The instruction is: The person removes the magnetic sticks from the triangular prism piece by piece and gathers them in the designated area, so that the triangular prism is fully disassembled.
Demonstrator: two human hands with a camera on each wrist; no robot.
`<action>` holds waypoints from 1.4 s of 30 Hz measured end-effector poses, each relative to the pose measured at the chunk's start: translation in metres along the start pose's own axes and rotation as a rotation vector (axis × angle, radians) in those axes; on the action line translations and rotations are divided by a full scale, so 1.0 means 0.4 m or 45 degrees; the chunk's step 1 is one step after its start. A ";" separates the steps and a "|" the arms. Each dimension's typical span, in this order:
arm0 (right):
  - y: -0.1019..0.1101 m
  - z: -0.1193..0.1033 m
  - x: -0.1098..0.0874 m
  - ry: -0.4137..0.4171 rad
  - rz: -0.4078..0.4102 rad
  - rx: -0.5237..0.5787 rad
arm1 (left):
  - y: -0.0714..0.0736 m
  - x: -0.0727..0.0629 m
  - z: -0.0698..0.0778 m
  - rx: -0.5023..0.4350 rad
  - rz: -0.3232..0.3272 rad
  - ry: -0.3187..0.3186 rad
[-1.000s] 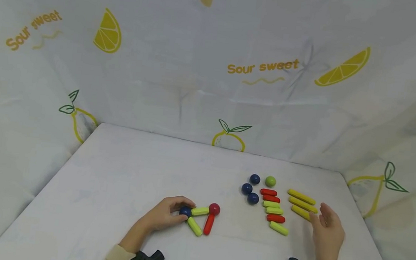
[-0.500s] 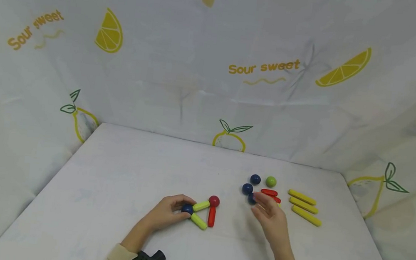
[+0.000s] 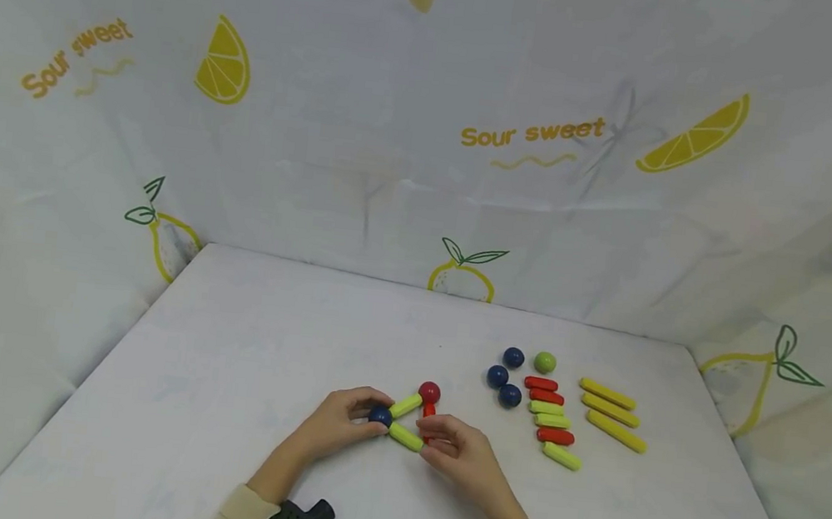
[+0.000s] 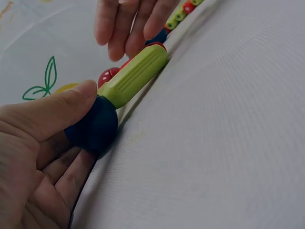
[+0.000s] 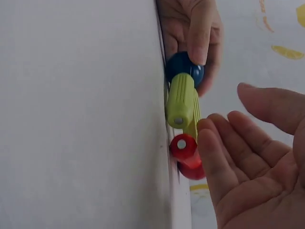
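Observation:
My left hand (image 3: 332, 425) pinches a dark blue ball (image 3: 380, 416) between thumb and fingers on the white table. Two light-green rods, one far (image 3: 406, 406) and one near (image 3: 406, 437), spread from that ball. The far rod meets a red ball (image 3: 429, 392), from which a red rod (image 3: 430, 413) runs back toward me. Beside the free ends of the near green rod and the red rod is my right hand (image 3: 468, 458), its thumb apart from its fingers. In the right wrist view, silvery dots mark both rod ends, and the fingertips (image 5: 205, 129) are right beside the red rod.
To the right on the table (image 3: 252, 319) lie several blue balls (image 3: 497, 376), a green ball (image 3: 545, 362), and a column of short red and light-green rods (image 3: 552, 421). Farther right are longer yellow rods (image 3: 616, 431). A lemon-print cloth (image 3: 309, 116) hangs behind.
My right hand has come left from beside the yellow rods, past the blue balls, to the joined pieces. The left hand keeps the blue ball while the joined pieces have turned slightly, the red ball moving away.

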State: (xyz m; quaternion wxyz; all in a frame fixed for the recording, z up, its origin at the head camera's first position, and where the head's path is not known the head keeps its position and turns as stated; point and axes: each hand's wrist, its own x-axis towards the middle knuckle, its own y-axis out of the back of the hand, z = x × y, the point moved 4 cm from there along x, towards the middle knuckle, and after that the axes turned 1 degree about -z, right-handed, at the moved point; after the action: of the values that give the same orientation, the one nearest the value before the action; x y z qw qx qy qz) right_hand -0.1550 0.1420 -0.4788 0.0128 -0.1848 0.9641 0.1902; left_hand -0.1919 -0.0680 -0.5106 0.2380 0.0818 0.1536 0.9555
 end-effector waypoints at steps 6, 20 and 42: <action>-0.025 -0.007 0.003 0.049 0.066 -0.251 | -0.004 -0.002 0.014 -0.011 0.035 0.023; -0.072 -0.038 0.021 0.129 0.133 -0.839 | -0.007 0.000 0.001 -0.055 0.050 0.037; -0.039 -0.025 0.023 0.074 0.220 -0.093 | -0.009 0.004 -0.004 -0.075 0.034 0.054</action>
State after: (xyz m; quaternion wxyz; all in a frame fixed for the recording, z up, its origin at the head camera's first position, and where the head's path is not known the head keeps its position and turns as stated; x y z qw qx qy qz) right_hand -0.1575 0.1219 -0.4762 -0.0385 -0.1069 0.9688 0.2203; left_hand -0.1920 -0.0646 -0.5134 0.2243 0.0566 0.1291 0.9643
